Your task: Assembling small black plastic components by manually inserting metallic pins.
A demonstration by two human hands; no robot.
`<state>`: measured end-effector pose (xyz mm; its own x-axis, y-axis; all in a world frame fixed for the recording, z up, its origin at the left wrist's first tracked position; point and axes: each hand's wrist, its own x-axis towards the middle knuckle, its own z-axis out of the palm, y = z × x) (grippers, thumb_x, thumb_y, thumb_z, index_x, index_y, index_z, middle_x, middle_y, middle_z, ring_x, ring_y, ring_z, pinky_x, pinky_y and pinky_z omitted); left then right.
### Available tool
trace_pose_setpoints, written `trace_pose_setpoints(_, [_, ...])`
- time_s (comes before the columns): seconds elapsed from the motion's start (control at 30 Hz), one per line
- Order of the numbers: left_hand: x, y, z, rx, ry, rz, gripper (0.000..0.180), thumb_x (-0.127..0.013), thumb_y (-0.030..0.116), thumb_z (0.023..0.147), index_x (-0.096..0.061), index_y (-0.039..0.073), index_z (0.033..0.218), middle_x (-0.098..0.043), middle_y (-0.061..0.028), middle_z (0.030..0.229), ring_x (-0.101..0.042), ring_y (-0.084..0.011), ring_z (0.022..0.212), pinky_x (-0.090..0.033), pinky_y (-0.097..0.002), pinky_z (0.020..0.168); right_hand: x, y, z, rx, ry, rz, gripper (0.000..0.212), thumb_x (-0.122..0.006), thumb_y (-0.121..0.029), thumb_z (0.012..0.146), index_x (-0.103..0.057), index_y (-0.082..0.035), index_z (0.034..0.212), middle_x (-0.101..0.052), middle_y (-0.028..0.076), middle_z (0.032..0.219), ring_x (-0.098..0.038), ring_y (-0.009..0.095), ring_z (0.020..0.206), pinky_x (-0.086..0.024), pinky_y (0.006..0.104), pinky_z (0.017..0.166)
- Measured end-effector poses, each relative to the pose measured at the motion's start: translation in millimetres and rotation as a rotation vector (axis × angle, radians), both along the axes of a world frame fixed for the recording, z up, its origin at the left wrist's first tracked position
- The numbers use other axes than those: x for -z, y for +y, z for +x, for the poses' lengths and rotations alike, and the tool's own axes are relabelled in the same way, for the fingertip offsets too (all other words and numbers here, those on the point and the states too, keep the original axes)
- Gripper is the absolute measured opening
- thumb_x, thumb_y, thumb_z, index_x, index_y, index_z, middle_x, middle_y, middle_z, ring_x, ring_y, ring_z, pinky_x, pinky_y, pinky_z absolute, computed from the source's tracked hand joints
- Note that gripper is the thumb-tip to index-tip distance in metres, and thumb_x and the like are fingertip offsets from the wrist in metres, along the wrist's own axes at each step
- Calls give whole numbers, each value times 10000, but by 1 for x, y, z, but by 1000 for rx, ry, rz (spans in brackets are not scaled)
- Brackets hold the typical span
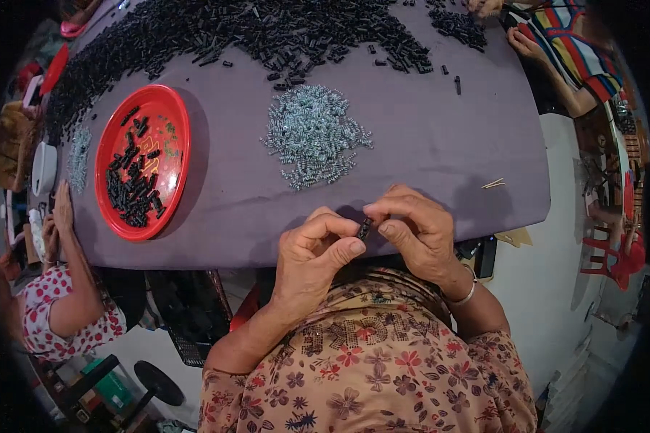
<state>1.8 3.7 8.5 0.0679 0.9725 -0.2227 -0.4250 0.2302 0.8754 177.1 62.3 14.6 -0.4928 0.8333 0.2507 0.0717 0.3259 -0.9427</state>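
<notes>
Close to the table's front edge, a short black plastic piece (364, 229) is held up between my two hands. My left hand (312, 252) pinches it between thumb and forefinger from the left. From the other side, the bent fingers of my right hand (419, 234) meet its upper end; whether they also hold a smaller part is too small to see. Beyond my hands lies a heap of small silvery coil springs (312, 133). To the left is a red oval tray (178, 180) with many black plastic pieces (133, 191) in it.
A large heap of black pieces (267, 32) covers the far side of the purple-grey tablecloth (426, 137). Thin tan sticks (494, 183) lie at right. Another person's hand (63, 206) rests at the left edge near more springs (79, 155); a co-worker's hand (527, 43) is at far right.
</notes>
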Motion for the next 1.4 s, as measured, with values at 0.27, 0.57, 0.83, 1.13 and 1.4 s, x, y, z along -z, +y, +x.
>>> trace_pose_setpoints(0.27, [2, 2, -1, 35, 135, 58, 124, -704, 37, 802, -626, -22, 878, -518, -3, 855, -486, -65, 766, -402, -204, 674, 0, 1, -1, -9, 1, -62, 234, -695, -104, 807, -644, -4, 1012, -609, 80, 822, -571, 166, 751, -451, 269, 669])
trace_pose_setpoints(0.57, [1, 6, -3, 127, 356, 32, 158, -687, 128, 828, -620, -11, 795, -501, -10, 742, -463, -85, 687, -378, -231, 621, 7, 1, -6, 123, 49, -416, 142, -680, -34, 795, -627, -9, 925, -582, 11, 806, -518, 55, 730, -424, 206, 623])
trace_pose_setpoints(0.83, [8, 5, -3, 224, 506, 77, 200, -639, 168, 865, -614, -19, 800, -514, -62, 710, -476, -138, 625, -394, -290, 565, -2, 52, -76, 73, -38, -376, 163, -671, -135, 779, -620, 6, 843, -633, 53, 719, -597, 96, 657, -484, 246, 593])
trace_pose_setpoints(1.13, [33, -14, -11, 281, 593, 96, 205, -630, 112, 859, -612, -10, 1022, -670, -84, 965, -613, -151, 927, -484, -315, 786, -26, 41, -170, -139, 244, 104, 344, -650, -66, 785, -566, 21, 1108, -627, 134, 868, -629, 188, 748, -512, 275, 664])
trace_pose_setpoints(1.4, [9, 10, -6, 235, 481, 160, 109, -613, 86, 858, -640, -19, 861, -521, -61, 732, -491, -152, 685, -406, -278, 641, 13, 66, -8, 275, -390, 169, 102, -621, -49, 818, -635, -6, 910, -620, 89, 787, -593, 130, 646, -472, 254, 575])
